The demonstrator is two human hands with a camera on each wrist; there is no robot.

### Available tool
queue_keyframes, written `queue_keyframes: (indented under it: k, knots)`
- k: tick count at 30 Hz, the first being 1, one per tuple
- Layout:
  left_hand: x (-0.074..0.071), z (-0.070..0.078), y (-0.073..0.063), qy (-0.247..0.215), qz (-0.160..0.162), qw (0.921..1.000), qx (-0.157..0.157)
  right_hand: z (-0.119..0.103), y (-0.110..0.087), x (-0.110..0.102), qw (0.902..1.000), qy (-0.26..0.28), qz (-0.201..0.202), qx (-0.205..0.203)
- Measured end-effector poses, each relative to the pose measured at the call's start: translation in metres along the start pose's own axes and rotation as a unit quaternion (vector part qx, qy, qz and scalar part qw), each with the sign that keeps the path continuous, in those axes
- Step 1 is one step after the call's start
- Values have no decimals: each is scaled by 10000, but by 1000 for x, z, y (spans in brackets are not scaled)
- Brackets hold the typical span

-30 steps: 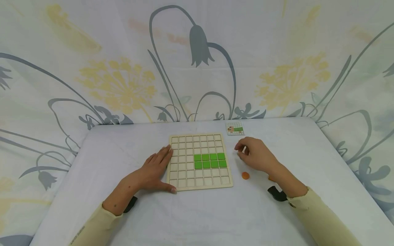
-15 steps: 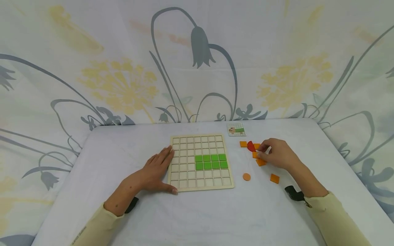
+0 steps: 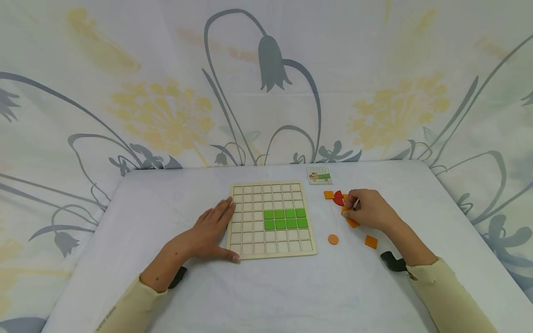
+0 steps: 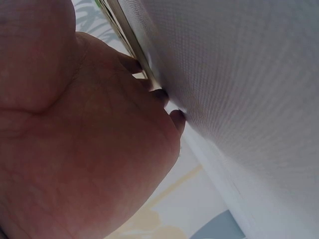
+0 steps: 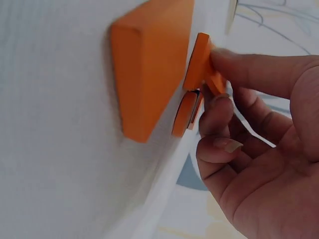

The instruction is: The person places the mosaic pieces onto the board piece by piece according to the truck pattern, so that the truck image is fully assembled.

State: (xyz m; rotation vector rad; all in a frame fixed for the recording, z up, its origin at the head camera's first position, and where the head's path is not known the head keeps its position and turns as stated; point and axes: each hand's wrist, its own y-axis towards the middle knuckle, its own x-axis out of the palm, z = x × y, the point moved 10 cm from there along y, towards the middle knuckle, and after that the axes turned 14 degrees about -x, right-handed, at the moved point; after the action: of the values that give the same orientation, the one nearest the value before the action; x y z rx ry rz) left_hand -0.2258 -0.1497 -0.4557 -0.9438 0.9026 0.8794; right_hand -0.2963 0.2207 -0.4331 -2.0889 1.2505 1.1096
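Note:
A square wooden grid board (image 3: pixel 246 237) lies on the table, with two rows of green square tiles (image 3: pixel 285 219) at its right side. Along the board's left edge rests my left hand (image 3: pixel 208 231), fingers extended and thumb at the near corner. My right hand (image 3: pixel 370 209) is over a small pile right of the board. Its thumb and fingers pinch an orange tile (image 5: pixel 198 60), seen in the right wrist view. Near those fingertips lie a red rounded piece (image 3: pixel 338 198) and another orange tile (image 3: pixel 328 194). The right hand partly covers the pile.
A small picture card (image 3: pixel 319 175) lies beyond the board's far right corner. Nearer to me are an orange round piece (image 3: pixel 333 239) and a loose orange square tile (image 3: pixel 371 242). A flower-patterned cloth (image 3: pixel 266 120) hangs behind the table.
My right hand has moved right, from beside the board to the pile of pieces, and now pinches an orange tile there. The left hand stays at the board's edge.

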Motion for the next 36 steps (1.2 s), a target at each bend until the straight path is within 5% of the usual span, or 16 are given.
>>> queue_keyframes:
  k: [11,19,36]
  knots:
    - [-2,0,-1,-42,18,10000,3,-36,11,7,9982,51,358,-480]
    - [0,-1,0,-20,-4,10000,-42,-78,27,28,9934,335,224,-1071]
    - [-1,0,0,-42,28,10000,4,-139,65,67,9846,803,-15,-1553]
